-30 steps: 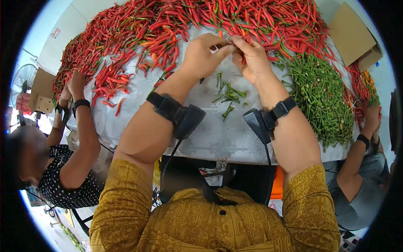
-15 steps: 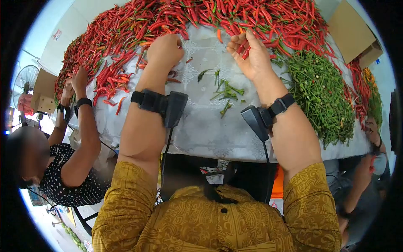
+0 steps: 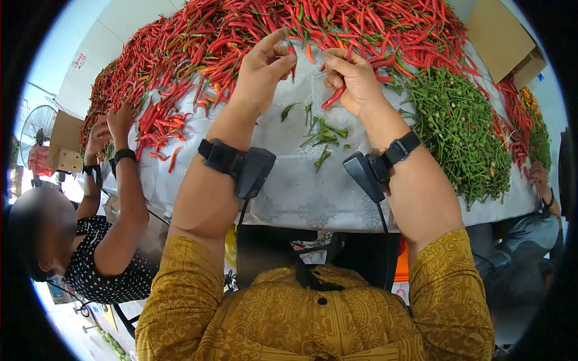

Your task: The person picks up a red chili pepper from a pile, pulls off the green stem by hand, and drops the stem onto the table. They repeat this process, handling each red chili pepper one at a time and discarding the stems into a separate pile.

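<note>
My left hand is over the table near the pile's front edge, thumb and index finger closed on a slim red chili pepper that hangs down. Just to its right, my right hand has its fingers curled in, with a red chili pepper held against the palm and its lower end sticking out. Below both hands, several green chili stems lie loose on the white tablecloth. A large heap of red chili peppers spreads just beyond my hands.
To the right rises a heap of green stems, with a cardboard box behind it. A small group of red chilies lies at the left. A co-worker works on the left; another person's hand is at the right edge.
My left hand has moved right from the pile's edge, and a chili now shows at its fingertips. My right hand has turned inward and its fingers have curled, still with a chili.
</note>
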A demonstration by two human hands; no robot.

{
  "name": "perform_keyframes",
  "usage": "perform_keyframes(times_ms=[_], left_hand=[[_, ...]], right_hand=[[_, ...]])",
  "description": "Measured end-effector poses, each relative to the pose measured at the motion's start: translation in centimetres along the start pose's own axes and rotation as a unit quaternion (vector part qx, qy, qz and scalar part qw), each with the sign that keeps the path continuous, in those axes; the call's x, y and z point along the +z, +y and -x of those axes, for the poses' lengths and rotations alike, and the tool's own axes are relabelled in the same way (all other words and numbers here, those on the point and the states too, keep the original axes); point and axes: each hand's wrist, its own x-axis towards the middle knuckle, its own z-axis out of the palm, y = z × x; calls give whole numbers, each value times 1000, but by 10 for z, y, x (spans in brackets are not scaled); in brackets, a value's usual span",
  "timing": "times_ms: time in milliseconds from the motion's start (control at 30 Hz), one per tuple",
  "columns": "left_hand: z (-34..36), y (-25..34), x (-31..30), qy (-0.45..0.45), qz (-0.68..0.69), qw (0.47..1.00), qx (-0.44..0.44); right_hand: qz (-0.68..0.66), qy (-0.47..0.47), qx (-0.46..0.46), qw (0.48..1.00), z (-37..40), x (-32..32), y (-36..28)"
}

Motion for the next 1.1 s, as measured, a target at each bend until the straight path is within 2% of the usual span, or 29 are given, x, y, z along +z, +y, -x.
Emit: perform_keyframes(times_ms=[33,100,200,433,633,700,833,900,933,1000,1100], left_hand=[[0,-1,1,0,0,1000,0],[1,1,4,-9,108,994,-16],[3,-2,3,1,124,992,-38],[2,-7,6,6,113,992,-48],[2,-8,9,-8,96,991,-94],[3,-4,9,47,40,994,-94],[-1,-12,-1,18,6,998,-60],[-1,-14,2,24,-156,984,-82],[-1,-14,3,25,-156,984,-82],[1,-10,6,-11,-287,953,-92],[2,-8,8,-56,-367,925,-77]], right_hand=[[0,0,0,1000,0,0,-1],[11,-29,11,999,1,-1,-2],[9,-24,11,1000,1,0,-1],[-11,-34,-9,999,0,3,1],[22,-58,-17,998,0,3,3],[36,-34,-31,998,2,6,1],[24,-26,-40,999,1,2,1],[12,-24,-55,998,-1,1,1],[13,-24,-54,998,-1,0,2],[14,-30,-51,998,-1,0,2],[24,-24,-46,998,0,2,1]])
